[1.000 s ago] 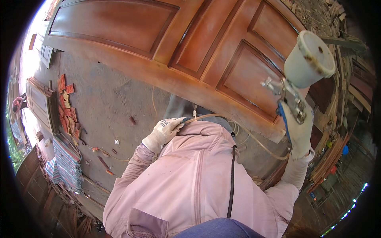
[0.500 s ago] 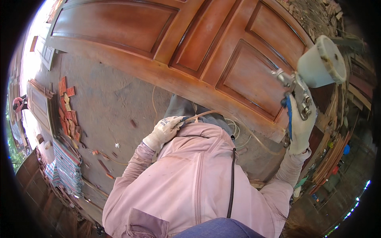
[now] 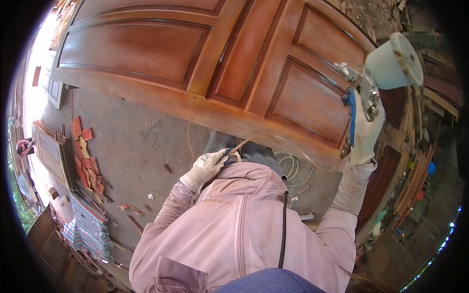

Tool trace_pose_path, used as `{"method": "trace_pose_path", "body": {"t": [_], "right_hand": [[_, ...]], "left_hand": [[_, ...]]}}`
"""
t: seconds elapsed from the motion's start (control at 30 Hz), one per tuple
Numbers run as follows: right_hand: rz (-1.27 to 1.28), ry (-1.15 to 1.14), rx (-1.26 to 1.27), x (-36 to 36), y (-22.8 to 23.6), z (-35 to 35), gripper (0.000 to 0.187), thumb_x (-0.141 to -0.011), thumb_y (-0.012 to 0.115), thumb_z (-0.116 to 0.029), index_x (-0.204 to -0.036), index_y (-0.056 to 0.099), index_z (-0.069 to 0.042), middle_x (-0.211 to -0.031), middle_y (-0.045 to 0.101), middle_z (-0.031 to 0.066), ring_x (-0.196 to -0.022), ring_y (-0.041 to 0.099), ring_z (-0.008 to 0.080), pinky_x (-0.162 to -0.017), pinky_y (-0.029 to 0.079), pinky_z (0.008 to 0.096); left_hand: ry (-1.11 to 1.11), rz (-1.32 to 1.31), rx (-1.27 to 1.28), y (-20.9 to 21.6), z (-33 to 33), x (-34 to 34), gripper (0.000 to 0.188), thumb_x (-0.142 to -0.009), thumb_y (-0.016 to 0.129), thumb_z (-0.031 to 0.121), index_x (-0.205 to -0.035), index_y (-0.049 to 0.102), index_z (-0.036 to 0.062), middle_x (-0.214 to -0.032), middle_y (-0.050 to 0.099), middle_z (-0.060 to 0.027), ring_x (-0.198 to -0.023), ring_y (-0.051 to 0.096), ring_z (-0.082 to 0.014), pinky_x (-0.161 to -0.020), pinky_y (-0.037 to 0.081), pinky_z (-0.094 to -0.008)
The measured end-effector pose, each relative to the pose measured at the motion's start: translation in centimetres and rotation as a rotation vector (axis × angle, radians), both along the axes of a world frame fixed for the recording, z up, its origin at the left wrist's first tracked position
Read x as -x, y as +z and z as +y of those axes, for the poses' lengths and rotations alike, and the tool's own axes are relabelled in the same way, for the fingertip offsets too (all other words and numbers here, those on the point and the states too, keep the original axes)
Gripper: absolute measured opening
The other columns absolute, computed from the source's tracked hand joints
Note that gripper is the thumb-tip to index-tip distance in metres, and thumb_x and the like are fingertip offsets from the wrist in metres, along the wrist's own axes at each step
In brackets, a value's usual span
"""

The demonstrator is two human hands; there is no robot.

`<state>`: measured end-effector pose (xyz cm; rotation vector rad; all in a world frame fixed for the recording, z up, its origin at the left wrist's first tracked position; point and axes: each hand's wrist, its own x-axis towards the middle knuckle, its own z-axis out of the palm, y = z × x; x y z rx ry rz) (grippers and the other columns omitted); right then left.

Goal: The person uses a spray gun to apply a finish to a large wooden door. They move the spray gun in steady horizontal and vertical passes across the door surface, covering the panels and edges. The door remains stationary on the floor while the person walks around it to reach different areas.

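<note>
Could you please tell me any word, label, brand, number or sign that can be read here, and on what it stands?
White glove on the left hand: small dark print on its back, too blurred to read.
Spray gun, pale cup and wooden door: no lettering visible.
Red and yellow pieces on the floor: any print is too small to read.

From head height, I look steeply down through one wide fisheye, close above the pink jacket [image 3: 210,224]. The panelled door [image 3: 239,58] spans my upper view.
</note>
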<state>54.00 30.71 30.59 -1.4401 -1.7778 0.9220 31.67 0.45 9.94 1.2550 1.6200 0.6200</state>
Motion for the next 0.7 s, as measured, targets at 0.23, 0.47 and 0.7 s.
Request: {"method": "trace_pose_path", "body": {"t": [0.23,0.47,0.7], "right_hand": [[-0.067,0.0,0.213,-4.4,0.4,-8.5,0.036,-0.09,0.064,0.002,-0.125,0.059,0.002,-0.108,0.068,0.0073,-0.092,0.065,0.0122,-0.081,0.052,0.0262],[0.126,-0.027,0.657,-1.1,1.1,-17.7,0.052,-0.085,0.062,0.009,-0.136,0.051,0.005,-0.135,0.058,0.0137,-0.121,0.056,0.0194,-0.103,0.044,0.0333],[0.023,-0.207,0.52,-1.2,-1.7,-21.4,0.037,-0.091,0.065,0.0,-0.127,0.058,0.002,-0.112,0.065,0.0078,-0.094,0.063,0.0118,-0.082,0.052,0.0264]], "left_hand": [[-0.185,-0.018,-0.014,-1.8,0.4,1.9,0.035,-0.095,0.056,0.03,-0.121,0.061,0.0055,-0.104,0.068,-0.0201,-0.097,0.064,-0.0375,-0.083,0.052,-0.0441],[-0.497,-0.123,0.28,0.3,2.0,4.2,0.037,-0.097,0.051,0.033,-0.126,0.061,0.0111,-0.103,0.067,-0.02,-0.094,0.063,-0.0372,-0.082,0.049,-0.0455],[-0.601,0.013,0.291,-0.5,0.6,4.4,0.038,-0.097,0.053,0.037,-0.121,0.063,0.0092,-0.103,0.068,-0.018,-0.096,0.064,-0.0369,-0.082,0.051,-0.0431]]}}
